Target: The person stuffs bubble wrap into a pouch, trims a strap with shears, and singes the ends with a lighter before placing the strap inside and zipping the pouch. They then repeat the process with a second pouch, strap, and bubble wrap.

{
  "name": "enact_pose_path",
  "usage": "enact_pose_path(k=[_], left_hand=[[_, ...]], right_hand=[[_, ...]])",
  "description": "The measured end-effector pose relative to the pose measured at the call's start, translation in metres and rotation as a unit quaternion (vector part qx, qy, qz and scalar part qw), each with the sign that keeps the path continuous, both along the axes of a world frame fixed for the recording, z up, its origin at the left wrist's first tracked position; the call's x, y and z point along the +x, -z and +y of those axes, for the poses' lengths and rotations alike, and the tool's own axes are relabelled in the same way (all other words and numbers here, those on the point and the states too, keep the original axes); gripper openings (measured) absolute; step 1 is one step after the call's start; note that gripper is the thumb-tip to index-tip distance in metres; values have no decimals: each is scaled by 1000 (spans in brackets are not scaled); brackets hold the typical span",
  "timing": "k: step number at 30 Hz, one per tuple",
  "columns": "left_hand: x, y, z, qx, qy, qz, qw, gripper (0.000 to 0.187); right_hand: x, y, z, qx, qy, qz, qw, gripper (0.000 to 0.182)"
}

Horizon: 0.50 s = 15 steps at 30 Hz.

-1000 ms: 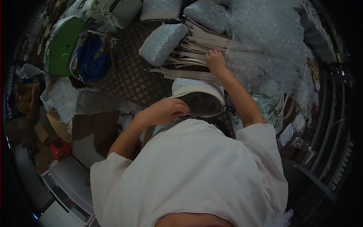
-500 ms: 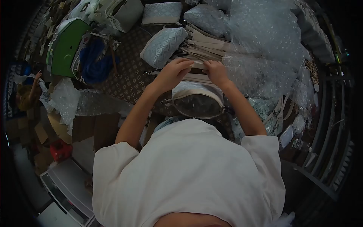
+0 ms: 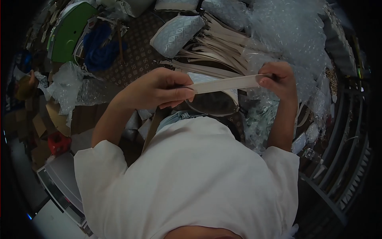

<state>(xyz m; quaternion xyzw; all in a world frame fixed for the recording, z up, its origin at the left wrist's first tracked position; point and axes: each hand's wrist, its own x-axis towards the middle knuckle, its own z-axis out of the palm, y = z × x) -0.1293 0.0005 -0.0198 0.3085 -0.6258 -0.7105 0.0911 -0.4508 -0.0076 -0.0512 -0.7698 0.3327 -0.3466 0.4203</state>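
A cream strap (image 3: 227,84) is stretched level between my two hands, above the work surface. My left hand (image 3: 167,88) pinches its left end between thumb and fingers. The other end is gripped by my right hand (image 3: 279,79), its fingers curled over. Under the strap lies an open bag (image 3: 217,104) with a dark lining and a pale rim, partly covered. More cream straps (image 3: 219,46) lie fanned out just beyond, with metal clasps at their left ends. A quilted silver-white pouch (image 3: 178,36) rests beside them, behind my left hand.
Bubble wrap (image 3: 292,32) heaps over the right side. At the left are a green panel (image 3: 73,34), a blue bundle (image 3: 97,49) and crumpled clear plastic (image 3: 65,87). A patterned brown cloth (image 3: 139,44) covers the surface. Metal bars (image 3: 338,159) stand at far right.
Both hands have come nearer and moved apart, lifting the cream strap off the pile and drawing it out between them. The view has shifted slightly.
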Motion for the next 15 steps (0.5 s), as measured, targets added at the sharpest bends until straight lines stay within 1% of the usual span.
enact_pose_path(k=[2,3,5,9,11,12,14,15], left_hand=[[3,-1,9,48,-43,51,997,19],[5,0,11,51,-49,52,996,19],[8,2,13,69,-61,100,991,18],[8,7,17,67,-78,97,990,18],[6,9,17,75,-111,71,988,18],[3,10,17,75,-110,71,989,18],[-1,12,16,-40,-118,-44,991,18],[-1,15,15,-40,-116,-44,991,18]], right_hand=[[5,2,2,32,-2,-52,998,18],[7,3,3,36,-7,-51,998,18],[11,3,3,30,-4,-64,998,19],[13,1,4,31,1,-49,998,19],[12,1,5,25,6,-18,1000,19],[12,0,7,24,7,-18,1000,19],[16,-5,11,10,4,1,1000,19],[19,-8,13,9,6,1,1000,19]])
